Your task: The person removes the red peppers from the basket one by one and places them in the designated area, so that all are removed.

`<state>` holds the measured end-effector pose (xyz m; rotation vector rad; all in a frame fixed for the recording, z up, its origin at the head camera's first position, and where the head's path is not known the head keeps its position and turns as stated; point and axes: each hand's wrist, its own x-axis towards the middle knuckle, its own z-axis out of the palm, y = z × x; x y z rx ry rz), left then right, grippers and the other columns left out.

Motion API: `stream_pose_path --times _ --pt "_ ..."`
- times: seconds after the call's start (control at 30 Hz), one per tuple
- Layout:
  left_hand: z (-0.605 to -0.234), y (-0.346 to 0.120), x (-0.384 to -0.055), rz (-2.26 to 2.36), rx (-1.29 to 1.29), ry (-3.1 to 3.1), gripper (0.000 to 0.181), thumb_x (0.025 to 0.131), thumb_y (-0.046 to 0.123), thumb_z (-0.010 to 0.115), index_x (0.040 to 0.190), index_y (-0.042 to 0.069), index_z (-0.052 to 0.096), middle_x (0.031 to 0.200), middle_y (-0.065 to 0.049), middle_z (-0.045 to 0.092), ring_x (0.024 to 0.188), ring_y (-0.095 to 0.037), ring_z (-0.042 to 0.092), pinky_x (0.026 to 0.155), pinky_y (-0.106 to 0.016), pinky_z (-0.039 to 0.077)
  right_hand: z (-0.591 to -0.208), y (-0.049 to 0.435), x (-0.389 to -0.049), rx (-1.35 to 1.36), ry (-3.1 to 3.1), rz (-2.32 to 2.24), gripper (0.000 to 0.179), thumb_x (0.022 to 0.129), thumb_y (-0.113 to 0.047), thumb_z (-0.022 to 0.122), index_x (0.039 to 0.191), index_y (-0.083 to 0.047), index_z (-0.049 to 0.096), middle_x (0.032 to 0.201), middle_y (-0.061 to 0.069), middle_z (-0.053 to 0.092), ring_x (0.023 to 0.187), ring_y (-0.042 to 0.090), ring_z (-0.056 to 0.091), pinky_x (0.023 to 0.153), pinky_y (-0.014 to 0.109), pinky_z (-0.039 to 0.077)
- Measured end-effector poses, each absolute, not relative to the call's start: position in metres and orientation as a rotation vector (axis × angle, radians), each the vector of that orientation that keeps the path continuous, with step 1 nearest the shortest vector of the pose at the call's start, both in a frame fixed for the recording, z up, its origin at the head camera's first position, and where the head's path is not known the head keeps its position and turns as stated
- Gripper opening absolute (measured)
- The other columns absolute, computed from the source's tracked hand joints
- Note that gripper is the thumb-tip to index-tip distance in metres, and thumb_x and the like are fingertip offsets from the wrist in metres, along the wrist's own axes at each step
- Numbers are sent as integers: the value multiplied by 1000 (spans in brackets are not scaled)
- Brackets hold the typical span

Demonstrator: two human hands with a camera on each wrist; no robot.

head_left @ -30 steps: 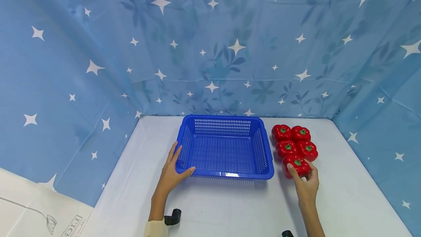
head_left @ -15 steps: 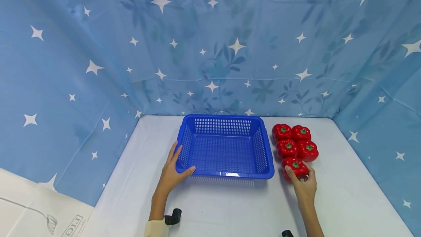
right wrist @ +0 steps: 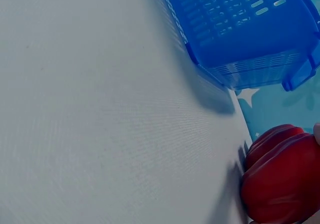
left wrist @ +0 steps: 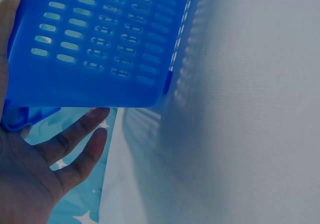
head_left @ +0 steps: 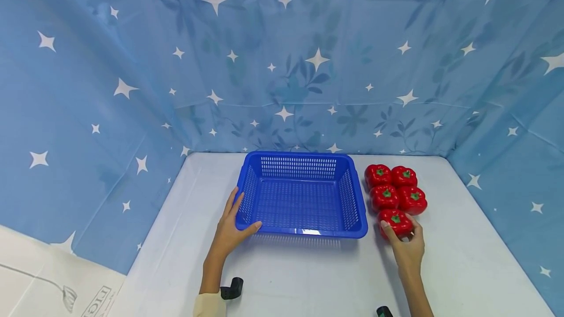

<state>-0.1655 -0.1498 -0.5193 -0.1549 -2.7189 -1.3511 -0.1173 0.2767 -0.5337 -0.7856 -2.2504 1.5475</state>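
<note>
A blue plastic basket with slotted walls stands in the middle of the table, nothing inside it. At its near left corner my left hand rests with fingers spread, thumb along the front rim, other fingers at the left side. In the left wrist view two straight fingers lie beyond the basket's wall. My right hand grips a glossy red bell pepper with a green stem, thumb on its near left, fingers round its right. That bell pepper fills the lower right of the right wrist view.
Just beyond the held pepper, several more red bell peppers stand packed in two columns, right of the basket. A white cloth covers the table. Blue starry curtains close off the back and sides.
My right hand and its bell pepper have shifted slightly toward me and left, opening a small gap from the pepper behind on the right. My left hand and the basket have stayed put.
</note>
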Motion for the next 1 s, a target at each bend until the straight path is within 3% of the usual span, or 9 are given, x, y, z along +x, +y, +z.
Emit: stream_pose_path --times 0.07,0.13,0.23,0.7,1.0 --pt "-519 -150 -166 -1346 -160 -2719 100 76 53 78 156 21 26 166 7 6 151 -38 16 110 -67 27 -534 276 -117 -778 -2238 1551 80 88 -44 69 151 -14 30 148 12 40 134 29 36 93 20 50" --pt "-519 -151 -166 -1343 -161 -2720 100 76 54 77 156 21 26 166 10 5 151 -37 16 111 -67 27 -534 276 -118 -774 -2231 1557 81 89 -44 69 152 -14 29 149 13 39 135 30 35 102 36 50" --pt "-519 -151 -167 -1335 -166 -2721 100 76 55 76 156 20 26 165 11 4 151 -38 16 111 -67 27 -535 275 -118 -763 -2217 1580 84 88 -42 70 153 -14 25 151 14 36 138 32 33 107 59 41" --pt "-519 -149 -166 -1355 -154 -2703 99 75 50 79 155 22 27 166 5 9 151 -37 17 110 -69 28 -535 274 -114 -775 -2204 1614 94 86 -40 73 156 -15 15 158 17 25 147 36 23 111 61 34" --pt "-519 -149 -165 -1364 -162 -2696 100 75 48 80 155 22 27 165 11 7 151 -36 17 110 -69 28 -535 275 -114 -804 -2192 1633 97 87 -42 71 157 -15 10 158 21 20 146 41 21 110 62 33"
